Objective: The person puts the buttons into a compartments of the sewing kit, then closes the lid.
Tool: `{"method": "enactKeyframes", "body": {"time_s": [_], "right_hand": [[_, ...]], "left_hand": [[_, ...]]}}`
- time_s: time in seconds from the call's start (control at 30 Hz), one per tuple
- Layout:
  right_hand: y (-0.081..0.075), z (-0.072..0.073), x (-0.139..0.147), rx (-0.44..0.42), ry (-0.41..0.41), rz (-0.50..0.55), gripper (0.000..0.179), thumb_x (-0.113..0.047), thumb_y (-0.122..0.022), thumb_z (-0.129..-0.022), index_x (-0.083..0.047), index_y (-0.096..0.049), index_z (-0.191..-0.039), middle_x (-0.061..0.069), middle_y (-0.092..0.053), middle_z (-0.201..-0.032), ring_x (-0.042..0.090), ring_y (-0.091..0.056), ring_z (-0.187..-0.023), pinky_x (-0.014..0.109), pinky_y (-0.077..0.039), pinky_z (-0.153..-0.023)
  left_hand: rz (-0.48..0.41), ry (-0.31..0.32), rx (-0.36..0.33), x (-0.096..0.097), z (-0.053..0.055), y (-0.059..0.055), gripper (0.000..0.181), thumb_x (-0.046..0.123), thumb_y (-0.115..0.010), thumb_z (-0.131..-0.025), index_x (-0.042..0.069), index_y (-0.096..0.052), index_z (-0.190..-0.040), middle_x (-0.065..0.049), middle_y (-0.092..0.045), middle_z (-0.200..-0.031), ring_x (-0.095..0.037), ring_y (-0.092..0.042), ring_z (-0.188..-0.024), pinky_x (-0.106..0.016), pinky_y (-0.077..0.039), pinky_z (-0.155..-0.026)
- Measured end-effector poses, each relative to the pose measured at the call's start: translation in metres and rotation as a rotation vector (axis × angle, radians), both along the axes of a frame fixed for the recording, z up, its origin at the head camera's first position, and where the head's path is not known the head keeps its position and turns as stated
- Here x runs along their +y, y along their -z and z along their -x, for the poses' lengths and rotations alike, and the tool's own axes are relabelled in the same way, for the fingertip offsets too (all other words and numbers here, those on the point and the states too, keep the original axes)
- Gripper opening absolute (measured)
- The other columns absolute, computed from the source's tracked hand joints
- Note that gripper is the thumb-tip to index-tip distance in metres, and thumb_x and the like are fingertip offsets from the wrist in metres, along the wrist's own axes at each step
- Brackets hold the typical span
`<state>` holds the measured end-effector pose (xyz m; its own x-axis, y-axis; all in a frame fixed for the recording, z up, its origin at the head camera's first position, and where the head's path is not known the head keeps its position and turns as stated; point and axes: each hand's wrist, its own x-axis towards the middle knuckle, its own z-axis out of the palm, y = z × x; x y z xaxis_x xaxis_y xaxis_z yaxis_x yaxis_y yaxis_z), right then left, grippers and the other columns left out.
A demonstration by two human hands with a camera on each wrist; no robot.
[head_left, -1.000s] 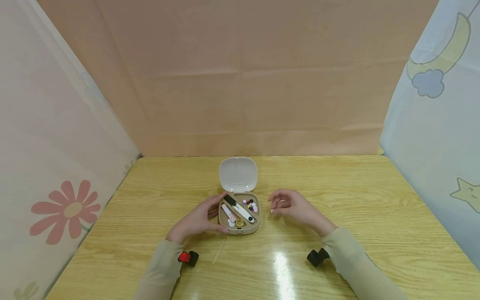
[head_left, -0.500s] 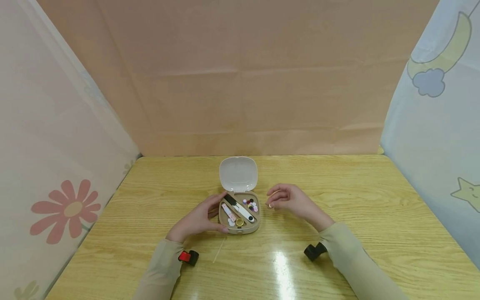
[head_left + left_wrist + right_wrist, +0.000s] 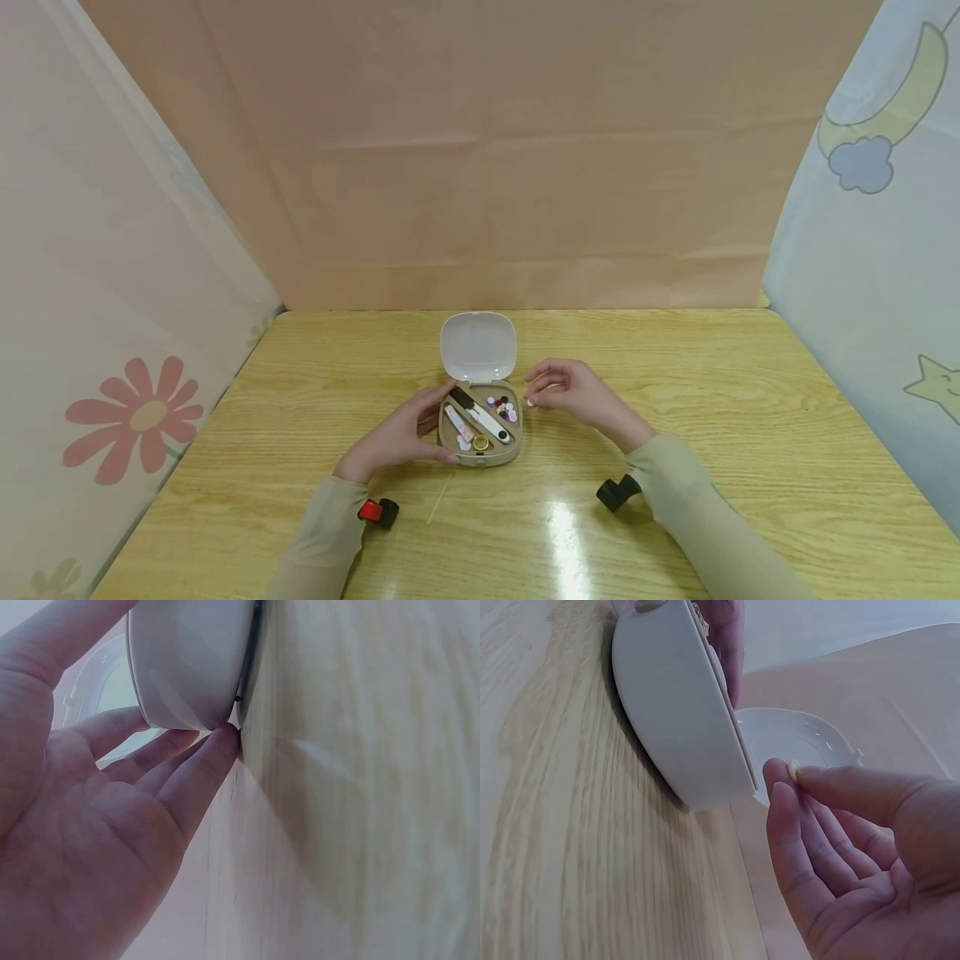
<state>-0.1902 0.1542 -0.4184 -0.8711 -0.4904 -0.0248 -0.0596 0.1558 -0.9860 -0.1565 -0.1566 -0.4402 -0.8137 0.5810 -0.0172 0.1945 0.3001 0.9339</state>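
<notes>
A small beige sewing box (image 3: 498,460) stands on the table with its translucent white lid (image 3: 478,346) raised at the back. My left hand (image 3: 401,437) holds the box by its left side, thumb at the front, fingers toward the back; the left wrist view shows fingertips against the box wall (image 3: 191,667). Between thumb and fingers, my right hand (image 3: 581,396) pinches a small cream button (image 3: 793,771) just off the box's right rim. Inside lie white-and-black snips (image 3: 483,419), several colourful buttons (image 3: 502,407), a pink-and-white strip (image 3: 458,423) and a gold ring (image 3: 481,442).
A thin pale strand (image 3: 440,498) lies on the wooden table (image 3: 337,350) in front of the box. Peach cloth (image 3: 480,167) hangs behind the table, with printed sheets at both sides. Each wrist carries a black camera (image 3: 617,493).
My right hand has moved left and slightly away from me, bringing the pinched button to the right rim of the box. My left hand stays in place on the box.
</notes>
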Motion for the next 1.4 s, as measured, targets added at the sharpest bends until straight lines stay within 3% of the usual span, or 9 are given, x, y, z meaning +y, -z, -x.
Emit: {"method": "enactKeyframes", "body": {"time_s": [0.37, 0.63, 0.8, 1.4], "right_hand": [[-0.002, 0.01, -0.016, 0.039, 0.054, -0.046, 0.033, -0.003, -0.07, -0.087, 0.008, -0.059, -0.115, 0.02, -0.068, -0.101, 0.024, -0.067, -0.089, 0.036, -0.055, -0.082], [-0.001, 0.013, -0.028, 0.053, 0.044, -0.006, 0.029, 0.002, -0.068, -0.086, 0.011, -0.058, -0.113, 0.024, -0.067, -0.099, 0.023, -0.067, -0.088, 0.03, -0.056, -0.078], [0.003, 0.014, -0.035, 0.046, 0.049, 0.001, 0.028, 0.002, -0.069, -0.085, 0.008, -0.06, -0.111, 0.018, -0.069, -0.094, 0.022, -0.068, -0.086, 0.028, -0.056, -0.074], [0.004, 0.012, -0.048, 0.026, 0.113, 0.028, 0.024, 0.004, -0.071, -0.082, 0.01, -0.06, -0.103, 0.018, -0.07, -0.089, 0.022, -0.069, -0.082, 0.024, -0.055, -0.069]], "left_hand": [[-0.003, -0.005, -0.002, 0.0, 0.0, 0.0, 0.104, 0.008, -0.085, -0.07, 0.014, -0.024, -0.153, -0.012, -0.025, -0.151, -0.027, -0.03, -0.137, -0.038, -0.033, -0.109], [-0.002, -0.012, -0.005, 0.001, -0.001, -0.001, 0.103, 0.007, -0.086, -0.069, 0.014, -0.025, -0.152, -0.012, -0.026, -0.15, -0.027, -0.031, -0.136, -0.039, -0.033, -0.109], [0.004, -0.015, -0.005, 0.001, -0.001, -0.001, 0.102, 0.008, -0.086, -0.07, 0.014, -0.025, -0.152, -0.012, -0.027, -0.15, -0.028, -0.032, -0.136, -0.039, -0.033, -0.109], [0.012, -0.015, -0.012, 0.0, 0.0, -0.001, 0.103, 0.011, -0.086, -0.07, 0.014, -0.024, -0.152, -0.011, -0.028, -0.149, -0.028, -0.031, -0.136, -0.039, -0.032, -0.109]]}}
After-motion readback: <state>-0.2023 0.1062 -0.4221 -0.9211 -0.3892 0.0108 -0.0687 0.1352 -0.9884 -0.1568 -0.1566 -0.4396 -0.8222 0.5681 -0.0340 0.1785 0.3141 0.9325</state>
